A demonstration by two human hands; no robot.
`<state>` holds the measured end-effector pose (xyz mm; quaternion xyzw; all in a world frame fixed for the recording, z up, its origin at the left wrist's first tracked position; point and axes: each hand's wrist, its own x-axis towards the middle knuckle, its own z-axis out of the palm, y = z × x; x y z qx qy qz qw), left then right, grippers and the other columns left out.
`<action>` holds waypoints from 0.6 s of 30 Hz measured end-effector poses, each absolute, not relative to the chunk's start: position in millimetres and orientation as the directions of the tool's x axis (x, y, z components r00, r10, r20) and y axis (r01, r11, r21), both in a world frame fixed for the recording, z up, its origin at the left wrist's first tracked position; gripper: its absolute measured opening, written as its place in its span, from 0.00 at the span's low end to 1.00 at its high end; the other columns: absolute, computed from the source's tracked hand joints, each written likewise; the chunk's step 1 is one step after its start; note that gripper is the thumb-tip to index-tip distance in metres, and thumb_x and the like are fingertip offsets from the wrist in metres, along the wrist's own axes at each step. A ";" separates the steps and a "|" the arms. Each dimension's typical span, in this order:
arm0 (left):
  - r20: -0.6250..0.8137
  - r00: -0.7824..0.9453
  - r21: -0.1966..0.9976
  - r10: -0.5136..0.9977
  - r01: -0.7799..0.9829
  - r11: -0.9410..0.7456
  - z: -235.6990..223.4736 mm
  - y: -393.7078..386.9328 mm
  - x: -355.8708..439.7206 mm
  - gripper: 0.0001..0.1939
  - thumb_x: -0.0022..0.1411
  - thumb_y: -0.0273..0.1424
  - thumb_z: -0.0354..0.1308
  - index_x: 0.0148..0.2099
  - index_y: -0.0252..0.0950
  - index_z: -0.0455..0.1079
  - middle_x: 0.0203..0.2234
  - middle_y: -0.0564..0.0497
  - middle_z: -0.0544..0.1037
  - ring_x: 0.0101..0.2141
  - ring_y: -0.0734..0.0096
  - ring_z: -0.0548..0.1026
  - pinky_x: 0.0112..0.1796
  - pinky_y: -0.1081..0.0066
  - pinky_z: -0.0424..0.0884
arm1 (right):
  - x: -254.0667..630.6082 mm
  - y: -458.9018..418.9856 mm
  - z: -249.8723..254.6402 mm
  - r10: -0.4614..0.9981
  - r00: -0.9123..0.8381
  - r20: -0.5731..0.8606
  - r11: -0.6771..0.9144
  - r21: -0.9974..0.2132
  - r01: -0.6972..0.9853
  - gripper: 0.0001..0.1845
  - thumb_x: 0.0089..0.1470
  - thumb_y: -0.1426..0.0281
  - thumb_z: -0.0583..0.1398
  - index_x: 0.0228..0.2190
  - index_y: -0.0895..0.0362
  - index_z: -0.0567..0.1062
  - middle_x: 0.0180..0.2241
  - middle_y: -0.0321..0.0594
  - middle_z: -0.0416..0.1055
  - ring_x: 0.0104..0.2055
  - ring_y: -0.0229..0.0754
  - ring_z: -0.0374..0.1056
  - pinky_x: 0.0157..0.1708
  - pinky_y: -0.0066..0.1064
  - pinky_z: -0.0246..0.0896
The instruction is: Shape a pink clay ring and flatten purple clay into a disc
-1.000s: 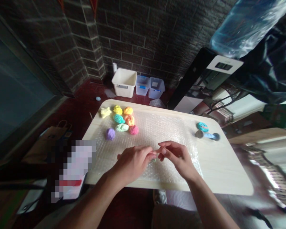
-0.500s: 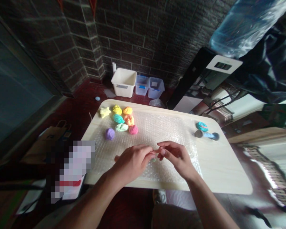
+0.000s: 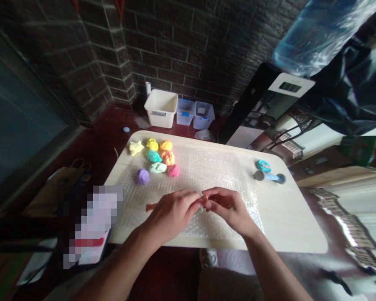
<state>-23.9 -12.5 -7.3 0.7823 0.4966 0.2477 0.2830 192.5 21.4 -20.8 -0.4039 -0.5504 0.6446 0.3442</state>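
My left hand (image 3: 177, 211) is closed above the bubble wrap (image 3: 203, 165), its fingertips meeting those of my right hand (image 3: 227, 207). With thumb and forefinger, my right hand pinches a tiny reddish bit too small to name. What my left fingers hold is hidden by the hand's back. From behind the left hand juts a brown-orange piece (image 3: 150, 207); I cannot tell whether it is held or lying on the wrap. A small light green bit (image 3: 201, 210) shows just under the fingertips.
Several coloured clay lumps, among them a purple lump (image 3: 142, 177) and a pink lump (image 3: 174, 170), lie at the table's (image 3: 297, 217) back left. At right are a turquoise clay disc (image 3: 263, 166) and a dumbbell-shaped piece (image 3: 270, 177). Bins (image 3: 161, 119) stand by the wall.
Both hands have drawn slightly closer, the right fingertips now against the left ones. More of the brown-orange piece shows behind the left hand. The view has shifted slightly.
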 end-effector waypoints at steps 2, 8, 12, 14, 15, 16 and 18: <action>0.113 0.393 0.667 0.913 0.651 -0.363 -6.8 -12.3 -24.1 0.11 0.78 0.32 0.52 0.46 0.38 0.77 0.37 0.51 0.81 0.36 0.65 0.79 0.37 0.67 0.68 | 192.9 21.5 -21.4 0.886 -0.442 -0.142 -0.156 -0.988 0.007 0.13 0.55 0.64 0.75 0.40 0.57 0.85 0.33 0.41 0.82 0.33 0.39 0.75 0.36 0.31 0.71; 0.109 0.404 0.675 0.908 0.641 -0.366 -3.9 -12.8 -24.6 0.09 0.76 0.31 0.54 0.48 0.39 0.76 0.37 0.51 0.80 0.36 0.66 0.79 0.36 0.68 0.68 | 191.0 20.6 -20.5 0.887 -0.451 -0.096 -0.112 -0.994 -0.009 0.12 0.56 0.64 0.74 0.38 0.57 0.84 0.34 0.41 0.81 0.36 0.41 0.75 0.38 0.33 0.71; 0.126 0.406 0.683 0.905 0.626 -0.376 -2.7 -12.2 -24.3 0.09 0.76 0.29 0.53 0.49 0.39 0.76 0.38 0.51 0.82 0.38 0.65 0.80 0.38 0.68 0.69 | 189.0 19.6 -17.6 0.875 -0.475 -0.097 -0.132 -0.990 -0.041 0.12 0.54 0.65 0.75 0.39 0.56 0.84 0.36 0.41 0.81 0.37 0.41 0.75 0.40 0.33 0.71; 0.129 0.407 0.667 0.904 0.639 -0.382 -3.7 -12.2 -24.2 0.10 0.77 0.30 0.52 0.48 0.39 0.76 0.37 0.51 0.82 0.37 0.66 0.80 0.38 0.68 0.69 | 188.8 19.4 -17.7 0.874 -0.475 -0.104 -0.139 -0.990 -0.039 0.12 0.54 0.65 0.75 0.39 0.56 0.84 0.34 0.40 0.81 0.35 0.40 0.75 0.38 0.33 0.71; 0.125 0.407 0.657 0.905 0.649 -0.383 -4.4 -12.3 -24.2 0.11 0.77 0.30 0.52 0.48 0.39 0.77 0.37 0.51 0.82 0.37 0.66 0.80 0.37 0.68 0.69 | 188.9 19.4 -18.2 0.876 -0.471 -0.104 -0.137 -0.990 -0.036 0.12 0.54 0.65 0.75 0.39 0.56 0.84 0.34 0.40 0.81 0.34 0.40 0.74 0.37 0.32 0.71; 0.120 0.408 0.651 0.905 0.656 -0.382 -5.4 -12.5 -24.3 0.12 0.77 0.30 0.51 0.47 0.39 0.77 0.36 0.51 0.82 0.36 0.66 0.80 0.37 0.68 0.68 | 189.3 19.5 -18.9 0.878 -0.467 -0.101 -0.131 -0.991 -0.032 0.12 0.55 0.64 0.74 0.39 0.56 0.84 0.33 0.40 0.80 0.34 0.39 0.74 0.36 0.32 0.71; 0.107 0.402 0.663 0.909 0.653 -0.367 -7.4 -12.9 -24.7 0.10 0.77 0.32 0.53 0.48 0.40 0.76 0.37 0.51 0.82 0.37 0.65 0.80 0.37 0.68 0.68 | 190.8 20.1 -20.4 0.885 -0.457 -0.091 -0.113 -0.993 -0.021 0.12 0.55 0.64 0.74 0.38 0.57 0.84 0.33 0.41 0.80 0.34 0.40 0.74 0.36 0.33 0.71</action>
